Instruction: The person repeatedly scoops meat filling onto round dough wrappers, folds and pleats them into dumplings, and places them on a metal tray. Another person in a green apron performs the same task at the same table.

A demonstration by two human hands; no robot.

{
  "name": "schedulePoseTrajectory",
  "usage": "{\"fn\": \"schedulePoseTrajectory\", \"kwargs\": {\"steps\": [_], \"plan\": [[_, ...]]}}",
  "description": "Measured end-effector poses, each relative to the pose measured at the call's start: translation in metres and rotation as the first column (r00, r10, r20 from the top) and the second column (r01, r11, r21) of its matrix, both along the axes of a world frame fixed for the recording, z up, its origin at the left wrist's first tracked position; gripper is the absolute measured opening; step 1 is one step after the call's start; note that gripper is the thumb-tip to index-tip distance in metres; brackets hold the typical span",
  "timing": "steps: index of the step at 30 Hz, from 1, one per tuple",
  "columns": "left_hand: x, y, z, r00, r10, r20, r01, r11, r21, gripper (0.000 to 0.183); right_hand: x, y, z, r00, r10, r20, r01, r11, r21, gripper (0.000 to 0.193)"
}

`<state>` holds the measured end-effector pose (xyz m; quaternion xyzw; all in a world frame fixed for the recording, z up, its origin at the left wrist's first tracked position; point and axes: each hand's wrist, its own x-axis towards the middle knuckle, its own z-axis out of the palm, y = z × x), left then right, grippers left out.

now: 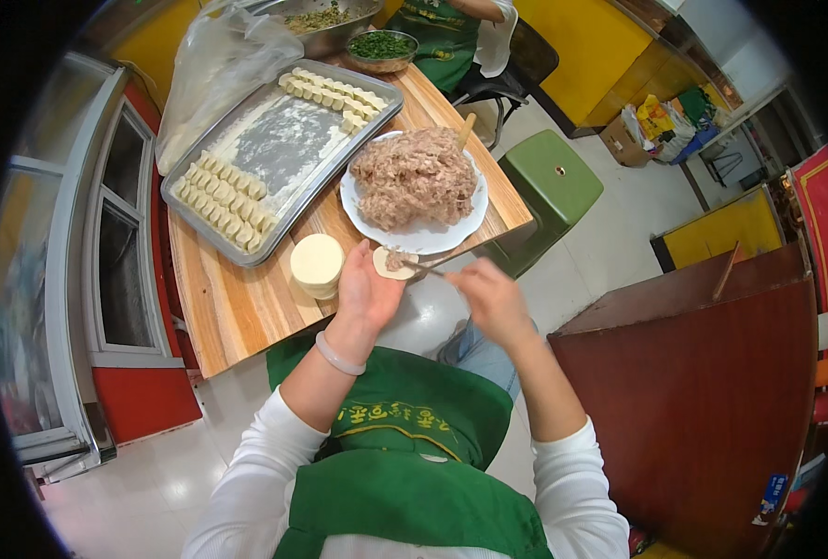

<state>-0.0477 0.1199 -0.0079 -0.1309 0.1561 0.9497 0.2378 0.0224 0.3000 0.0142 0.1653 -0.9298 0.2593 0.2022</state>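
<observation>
My left hand [369,291] is palm up, holding a round dumpling wrapper [403,274] on its fingers. A small dab of meat filling [396,260] sits on the wrapper. My right hand [490,300] is closed around a thin, dark stick-like spreader [426,269], whose tip touches the filling. Just beyond both hands, a white plate [423,244] carries a large mound of minced meat [414,182], with a wooden handle [467,130] sticking up behind it. Beside my left hand stands a stack of round wrappers [317,262].
A metal tray [288,219] dusted with flour holds rows of folded dumplings [223,200] on the wooden table [237,321]. Farther back are a bowl of chopped greens [382,47], a plastic bag [218,74] and another person in a green apron [437,42]. A green stool [554,177] stands right.
</observation>
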Motion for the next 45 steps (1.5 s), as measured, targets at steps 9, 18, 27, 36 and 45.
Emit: {"fn": "schedulePoseTrajectory", "kwargs": {"steps": [9, 18, 27, 36, 45], "plan": [[0.004, 0.004, -0.003, 1.000, 0.027, -0.016, -0.027, 0.999, -0.026, 0.043, -0.046, 0.014, -0.008, 0.998, -0.009, 0.061, 0.008, 1.000, 0.024, 0.024], [0.005, 0.001, 0.002, 1.000, -0.005, -0.018, 0.004, 1.000, -0.021, 0.043, 0.012, -0.017, -0.019, 1.000, -0.005, -0.012, 0.005, 1.000, 0.012, 0.027], [0.010, 0.007, 0.006, 0.998, 0.065, -0.020, -0.066, 0.995, -0.077, 0.045, -0.037, 0.007, -0.014, 0.998, 0.000, -0.059, -0.002, 0.999, -0.035, 0.022], [0.003, 0.000, -0.002, 0.995, 0.013, -0.099, -0.019, 0.998, -0.060, 0.046, -0.017, -0.003, -0.004, 0.995, 0.092, -0.033, -0.092, 0.996, 0.006, 0.023], [0.009, 0.020, 0.001, 1.000, 0.012, -0.020, -0.013, 0.999, -0.038, 0.053, 0.019, 0.004, -0.007, 0.991, -0.111, -0.074, 0.116, 0.991, 0.069, 0.030]]}}
